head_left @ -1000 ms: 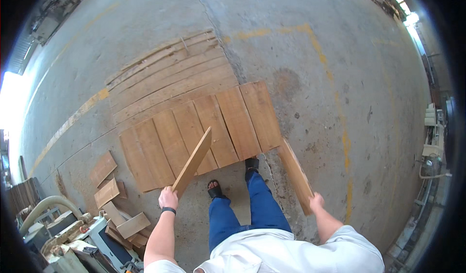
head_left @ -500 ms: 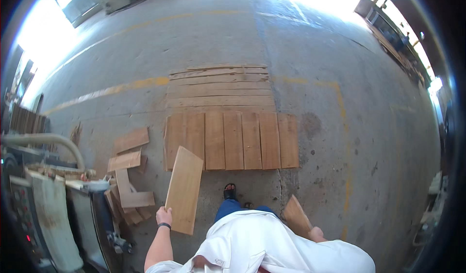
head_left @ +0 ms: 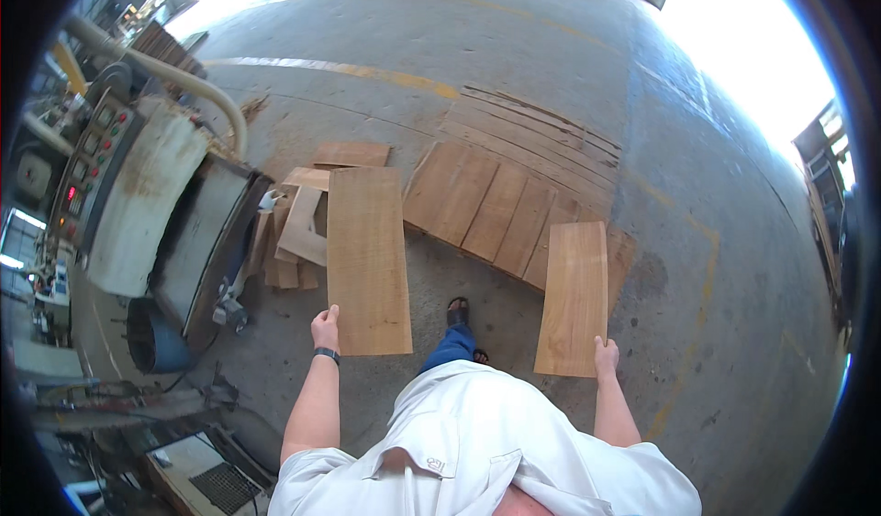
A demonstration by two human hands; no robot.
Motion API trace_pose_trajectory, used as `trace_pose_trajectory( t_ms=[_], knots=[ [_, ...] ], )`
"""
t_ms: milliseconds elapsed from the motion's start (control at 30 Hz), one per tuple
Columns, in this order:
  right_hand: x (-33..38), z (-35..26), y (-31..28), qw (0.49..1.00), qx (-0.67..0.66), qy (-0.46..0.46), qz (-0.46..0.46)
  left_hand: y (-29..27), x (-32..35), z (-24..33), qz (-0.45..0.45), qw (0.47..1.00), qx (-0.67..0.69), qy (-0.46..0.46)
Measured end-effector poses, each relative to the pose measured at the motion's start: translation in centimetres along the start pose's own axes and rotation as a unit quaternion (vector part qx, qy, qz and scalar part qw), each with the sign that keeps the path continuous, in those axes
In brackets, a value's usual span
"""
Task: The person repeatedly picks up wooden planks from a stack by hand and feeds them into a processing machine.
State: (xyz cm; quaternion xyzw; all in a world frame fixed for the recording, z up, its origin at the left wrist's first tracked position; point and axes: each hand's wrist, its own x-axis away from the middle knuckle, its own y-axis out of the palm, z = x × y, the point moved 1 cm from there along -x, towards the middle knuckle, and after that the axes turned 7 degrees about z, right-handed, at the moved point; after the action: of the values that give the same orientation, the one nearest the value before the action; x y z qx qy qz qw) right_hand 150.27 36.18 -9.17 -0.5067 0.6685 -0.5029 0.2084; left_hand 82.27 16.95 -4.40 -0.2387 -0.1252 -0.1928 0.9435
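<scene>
My left hand (head_left: 326,328) grips the outer edge of a wide wooden board (head_left: 369,259), thumb on its upper face. Another wooden board (head_left: 574,300), narrower and redder, is held by its outer edge in my right hand (head_left: 606,355). Both boards are raised in front of me, their long sides pointing away. Beyond them a row of wooden boards (head_left: 486,206) lies side by side. The right-hand board hides part of that row. Long thin planks (head_left: 541,142) lie just past the row.
Scattered wood offcuts (head_left: 303,222) lie to the left, partly behind the left board. Left of them stands a machine with a button panel (head_left: 92,167) and a thick hose (head_left: 206,89). A blue bin (head_left: 156,337) sits below it. Yellow lines (head_left: 711,268) mark the concrete floor.
My view has turned left toward the machine. The right-hand board has come up from low at my side to in front of me. The left-hand board is still held up.
</scene>
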Motion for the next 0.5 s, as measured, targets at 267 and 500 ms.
trace_pose_trajectory(
  t_ms=[267, 500],
  knots=[
    [5.4, -8.7, 7.2, 0.952, -0.279, -0.057, -0.109, -10.7, 3.5, -2.5, 0.051, 0.973, 0.201, -0.098],
    [11.9, -24.8, 13.3, 0.934, -0.234, -0.174, -0.206, -19.8, 0.4, -4.5, 0.128, 0.938, 0.303, -0.105]
  ],
)
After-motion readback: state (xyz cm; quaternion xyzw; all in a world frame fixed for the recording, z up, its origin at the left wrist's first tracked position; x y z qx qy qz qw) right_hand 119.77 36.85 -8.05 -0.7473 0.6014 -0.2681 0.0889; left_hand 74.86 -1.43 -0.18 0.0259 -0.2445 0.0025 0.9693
